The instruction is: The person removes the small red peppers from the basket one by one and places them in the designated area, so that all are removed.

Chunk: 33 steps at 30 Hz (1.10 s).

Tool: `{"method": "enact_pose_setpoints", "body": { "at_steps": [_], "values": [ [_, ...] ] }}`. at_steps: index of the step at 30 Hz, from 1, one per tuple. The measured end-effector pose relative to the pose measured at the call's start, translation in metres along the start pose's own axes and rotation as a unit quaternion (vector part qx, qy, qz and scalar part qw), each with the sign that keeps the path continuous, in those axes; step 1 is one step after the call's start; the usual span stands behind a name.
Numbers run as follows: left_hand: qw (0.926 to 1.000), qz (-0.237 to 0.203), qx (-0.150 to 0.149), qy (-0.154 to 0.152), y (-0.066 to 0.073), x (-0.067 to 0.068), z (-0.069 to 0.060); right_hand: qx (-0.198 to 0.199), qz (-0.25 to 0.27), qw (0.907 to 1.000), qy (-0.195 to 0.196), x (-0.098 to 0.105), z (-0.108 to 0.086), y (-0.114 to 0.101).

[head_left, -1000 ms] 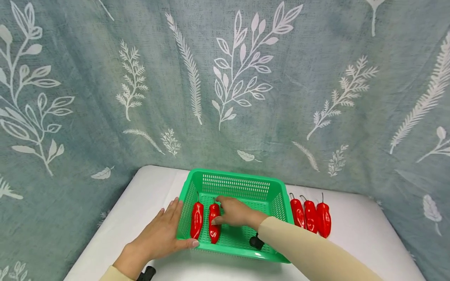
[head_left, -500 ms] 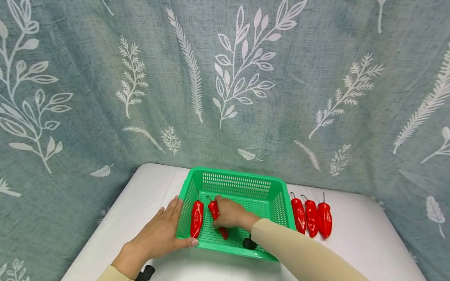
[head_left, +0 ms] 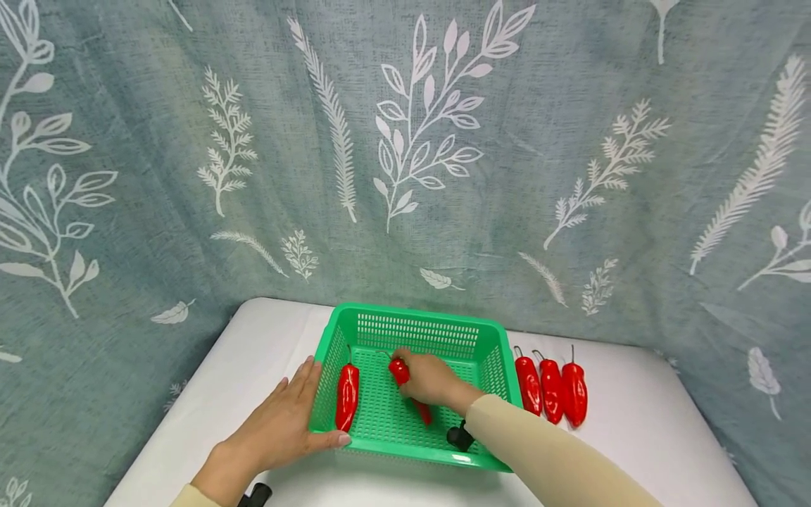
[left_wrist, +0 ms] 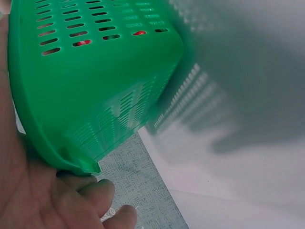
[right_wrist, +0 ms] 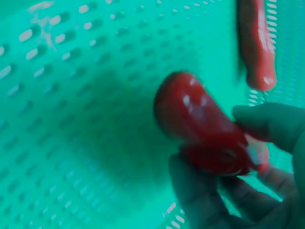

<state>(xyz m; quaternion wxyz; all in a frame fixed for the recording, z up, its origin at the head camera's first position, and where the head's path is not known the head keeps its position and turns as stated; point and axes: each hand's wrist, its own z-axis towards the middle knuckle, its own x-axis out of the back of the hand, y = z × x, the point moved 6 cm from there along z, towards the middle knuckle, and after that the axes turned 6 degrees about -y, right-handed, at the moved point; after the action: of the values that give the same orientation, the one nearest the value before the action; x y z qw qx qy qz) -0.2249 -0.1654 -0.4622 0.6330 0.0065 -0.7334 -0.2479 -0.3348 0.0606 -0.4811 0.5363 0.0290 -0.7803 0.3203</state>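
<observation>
Two beige sleeves (head_left: 564,458) enter at the bottom of the head view, with a small black device (head_left: 256,494) by the left wrist and a second black device (head_left: 460,436) below the right. Left of bottom centre, the left hand (head_left: 269,422) lies with its fingers extended against the side of a green slotted basket (head_left: 418,312), thumb on the rim at the near left corner. Near the middle of the basket, the right hand (head_left: 434,382) grasps a red pepper (head_left: 400,371) between thumb and fingers, its stem end toward the upper left and its tip toward the lower right; whether it touches the basket floor I cannot tell. Along the basket's left wall lies another red pepper (head_left: 347,398), which shows at the upper right of the right wrist view. Right of the basket, three more peppers (head_left: 552,392) lie side by side on the white table (head_left: 269,334). Farthest back, a grey-green cloth (head_left: 272,141) with white leaf prints fills the upper frame.
</observation>
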Motion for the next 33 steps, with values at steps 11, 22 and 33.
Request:
{"method": "enact_pose_setpoints", "body": {
  "at_steps": [11,22,33],
  "values": [
    [0.9999,-0.012,0.000,-0.008,0.000,0.000,0.000,0.041,0.140,0.9874,0.061,0.038,-0.032,0.009],
    [0.9995,-0.031,-0.003,-0.006,0.000,-0.001,-0.001,0.031,0.176,0.9739,0.140,0.076,-0.070,0.014],
    [0.9991,-0.041,-0.010,-0.012,0.000,-0.001,-0.001,0.024,0.179,0.9652,0.189,0.095,-0.093,0.028]
  ]
}}
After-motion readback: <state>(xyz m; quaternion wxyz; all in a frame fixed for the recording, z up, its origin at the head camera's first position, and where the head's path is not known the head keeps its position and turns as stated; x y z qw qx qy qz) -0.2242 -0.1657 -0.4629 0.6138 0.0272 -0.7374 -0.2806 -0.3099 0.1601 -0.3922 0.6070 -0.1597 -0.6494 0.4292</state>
